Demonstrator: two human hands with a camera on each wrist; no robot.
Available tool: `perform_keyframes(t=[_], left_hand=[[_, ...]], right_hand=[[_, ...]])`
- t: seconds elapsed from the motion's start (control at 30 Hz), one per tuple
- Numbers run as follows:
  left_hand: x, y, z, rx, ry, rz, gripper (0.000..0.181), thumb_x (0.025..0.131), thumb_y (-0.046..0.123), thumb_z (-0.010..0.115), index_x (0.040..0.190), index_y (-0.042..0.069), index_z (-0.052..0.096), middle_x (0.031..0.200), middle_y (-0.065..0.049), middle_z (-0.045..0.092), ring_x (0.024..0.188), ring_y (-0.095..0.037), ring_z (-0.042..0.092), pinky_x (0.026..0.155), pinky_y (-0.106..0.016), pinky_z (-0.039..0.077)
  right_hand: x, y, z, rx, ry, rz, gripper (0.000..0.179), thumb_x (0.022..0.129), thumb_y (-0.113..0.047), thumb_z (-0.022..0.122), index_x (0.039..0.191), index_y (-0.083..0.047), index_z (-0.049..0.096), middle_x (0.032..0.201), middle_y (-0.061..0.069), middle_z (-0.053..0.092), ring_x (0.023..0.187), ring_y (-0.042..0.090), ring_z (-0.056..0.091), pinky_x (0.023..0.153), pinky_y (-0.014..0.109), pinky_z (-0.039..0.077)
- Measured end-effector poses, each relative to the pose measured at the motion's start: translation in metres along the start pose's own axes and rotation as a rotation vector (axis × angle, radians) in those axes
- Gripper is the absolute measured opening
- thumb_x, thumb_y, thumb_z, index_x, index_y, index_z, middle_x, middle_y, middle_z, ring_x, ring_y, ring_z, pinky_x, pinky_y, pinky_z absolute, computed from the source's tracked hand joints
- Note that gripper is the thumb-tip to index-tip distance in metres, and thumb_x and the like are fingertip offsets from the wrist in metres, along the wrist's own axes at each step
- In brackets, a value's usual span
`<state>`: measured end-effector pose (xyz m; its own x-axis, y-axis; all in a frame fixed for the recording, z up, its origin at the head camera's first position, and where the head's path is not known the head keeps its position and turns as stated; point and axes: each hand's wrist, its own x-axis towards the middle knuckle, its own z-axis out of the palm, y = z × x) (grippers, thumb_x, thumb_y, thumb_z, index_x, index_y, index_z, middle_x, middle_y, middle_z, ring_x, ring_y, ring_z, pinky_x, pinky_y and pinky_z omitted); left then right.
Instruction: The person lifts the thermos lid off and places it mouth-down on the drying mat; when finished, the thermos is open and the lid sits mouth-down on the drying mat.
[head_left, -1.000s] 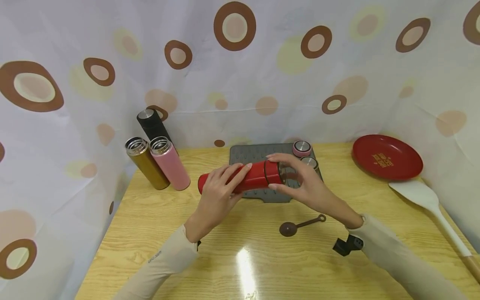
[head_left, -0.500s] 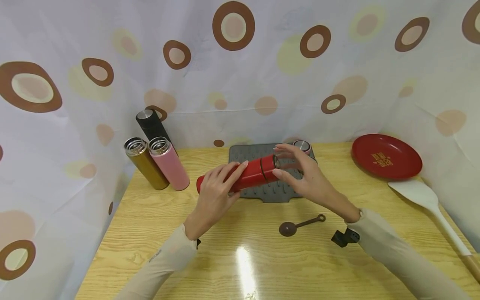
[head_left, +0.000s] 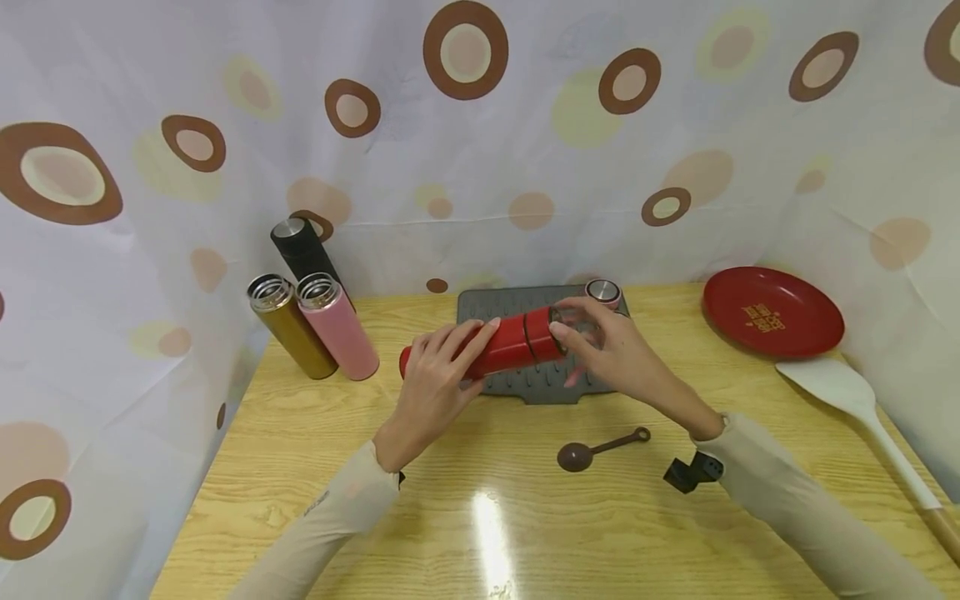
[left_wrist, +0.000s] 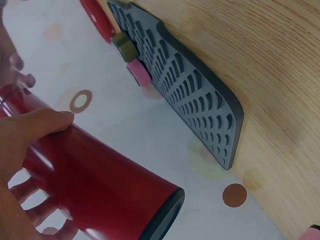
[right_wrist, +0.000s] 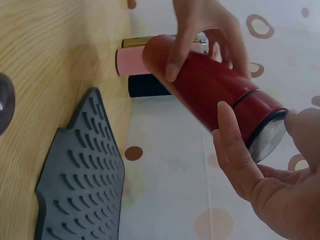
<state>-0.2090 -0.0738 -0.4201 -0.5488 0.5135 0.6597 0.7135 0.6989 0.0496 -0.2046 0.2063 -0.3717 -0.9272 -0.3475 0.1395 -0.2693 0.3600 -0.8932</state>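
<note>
A red thermos (head_left: 504,348) is held nearly lying, tilted, above the grey drying mat, its lid end to the right. My left hand (head_left: 435,373) grips its body, fingers across the top. My right hand (head_left: 621,357) holds the red lid (head_left: 543,335), thumb on the near rim and fingers round the far side. In the right wrist view the lid's silver top (right_wrist: 270,136) faces the right palm. The left wrist view shows the dark-edged base of the thermos (left_wrist: 105,177) pointing away from the left hand.
Gold (head_left: 292,329), pink (head_left: 341,329) and black (head_left: 302,246) thermoses stand at left; the gold and pink are lidless. A pink lid (head_left: 603,292) sits on the grey mat (head_left: 551,387). A brown spoon (head_left: 576,457), red plate (head_left: 776,308) and white spatula (head_left: 832,387) lie around.
My right hand spread and shifted on the lid, then closed in on it again. The thermos's lid end rose slightly; the left hand kept its grip.
</note>
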Motion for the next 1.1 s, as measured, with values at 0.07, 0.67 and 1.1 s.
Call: perform_keyframes(t=[0.07, 0.67, 1.1], left_hand=[[0.001, 0.0, 0.001, 0.027, 0.003, 0.014, 0.088, 0.075, 0.018, 0.096, 0.153, 0.017, 0.055, 0.139, -0.011, 0.063, 0.119, -0.032, 0.061, 0.094, -0.052, 0.051], [-0.007, -0.004, 0.005, -0.018, -0.021, 0.007, 0.089, 0.075, 0.016, 0.096, 0.153, 0.016, 0.054, 0.14, -0.012, 0.061, 0.123, -0.035, 0.061, 0.097, -0.056, 0.054], [-0.006, 0.002, 0.009, 0.006, 0.005, 0.033, 0.09, 0.072, 0.017, 0.098, 0.151, 0.016, 0.056, 0.139, -0.011, 0.063, 0.121, -0.034, 0.061, 0.097, -0.054, 0.054]], right_hand=[[0.001, -0.003, 0.0, 0.008, -0.007, 0.012, 0.051, 0.105, -0.025, 0.065, 0.149, -0.005, 0.048, 0.139, 0.023, 0.06, 0.073, 0.026, 0.076, 0.067, 0.037, 0.064], [-0.002, 0.007, 0.002, -0.388, -0.057, -0.497, 0.081, 0.082, -0.01, 0.091, 0.15, -0.011, 0.048, 0.159, 0.015, 0.042, 0.134, 0.03, 0.055, 0.098, 0.05, 0.056], [0.003, 0.008, 0.009, -0.448, 0.111, -0.298, 0.075, 0.101, -0.051, 0.066, 0.159, -0.013, 0.038, 0.138, 0.014, 0.064, 0.1, 0.025, 0.073, 0.073, 0.041, 0.062]])
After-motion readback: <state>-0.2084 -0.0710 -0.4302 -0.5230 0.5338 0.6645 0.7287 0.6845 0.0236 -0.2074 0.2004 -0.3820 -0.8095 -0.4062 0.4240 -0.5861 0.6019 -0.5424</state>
